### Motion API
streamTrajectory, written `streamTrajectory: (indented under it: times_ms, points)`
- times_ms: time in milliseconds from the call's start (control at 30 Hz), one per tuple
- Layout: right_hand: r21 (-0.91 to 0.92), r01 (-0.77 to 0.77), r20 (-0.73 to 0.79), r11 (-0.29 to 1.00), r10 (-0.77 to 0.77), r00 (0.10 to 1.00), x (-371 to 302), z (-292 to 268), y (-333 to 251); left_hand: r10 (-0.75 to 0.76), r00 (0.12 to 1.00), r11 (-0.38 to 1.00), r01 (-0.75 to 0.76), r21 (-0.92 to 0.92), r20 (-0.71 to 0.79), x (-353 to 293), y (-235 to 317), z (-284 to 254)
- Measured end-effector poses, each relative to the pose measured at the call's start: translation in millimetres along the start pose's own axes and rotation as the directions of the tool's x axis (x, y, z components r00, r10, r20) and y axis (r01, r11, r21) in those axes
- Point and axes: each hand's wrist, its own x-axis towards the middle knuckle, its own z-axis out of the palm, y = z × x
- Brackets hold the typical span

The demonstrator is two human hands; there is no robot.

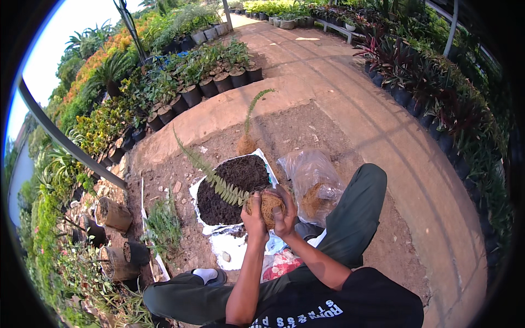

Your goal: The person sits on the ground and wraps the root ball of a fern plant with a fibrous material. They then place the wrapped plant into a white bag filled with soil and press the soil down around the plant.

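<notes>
Between my two hands is a round ball of brown coconut fibre (268, 206), with a long green fern frond (221, 186) reaching out from it to the upper left. My left hand (254, 221) is closed around the ball's left side, and my right hand (285, 212) grips its right side. Just beyond my hands lies an opened white sack (195, 190) holding dark soil (227, 186). A second fibre ball (246, 145) with an upright fern frond (250, 112) sits on the ground past the sack. To the right, a clear plastic bag (309, 169) contains loose brown fibre (316, 199).
My bent legs lie on both sides, the right knee (372, 180) raised beside the plastic bag. Rows of black potted plants (222, 82) line the far left, and more plants (415, 98) edge the paved path (421, 180) on the right. Tipped pots (114, 213) and a metal pole (65, 136) are at left.
</notes>
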Motion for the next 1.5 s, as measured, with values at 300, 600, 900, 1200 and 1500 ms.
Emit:
streamTrajectory:
  times_ms: [300, 600, 900, 1200, 1500]
  points:
    - [0.028, -0.175, 0.057, 0.984, 0.173, 0.983, -11.3, 4.3, -4.9, 0.056, 0.993, 0.994, -0.065, 0.083, 0.107, 6.2, -10.0, -23.3]
    - [-0.022, -0.09, 0.107, 0.996, 0.091, 0.99, 1.3, 0.9, 8.3, -0.297, 0.931, 0.922, 0.338, -0.189, 0.213, 27.2, -23.7, -45.1]
    - [-0.192, -0.285, 0.163, 0.939, 0.317, 0.934, 8.8, -8.8, -4.0, -0.253, 0.954, 0.842, 0.299, -0.448, 0.161, 32.8, -0.4, -59.6]
    - [-0.159, -0.106, 0.198, 0.982, 0.136, 0.971, -5.6, 4.3, 6.0, -0.081, 0.982, 0.979, 0.11, -0.173, 0.17, 40.1, -7.2, -71.5]
    - [-0.135, -0.098, 0.24, 0.986, 0.129, 0.962, -2.1, -6.0, 14.8, -0.166, 0.961, 0.947, 0.218, -0.236, 0.221, 46.5, -23.1, -77.4]
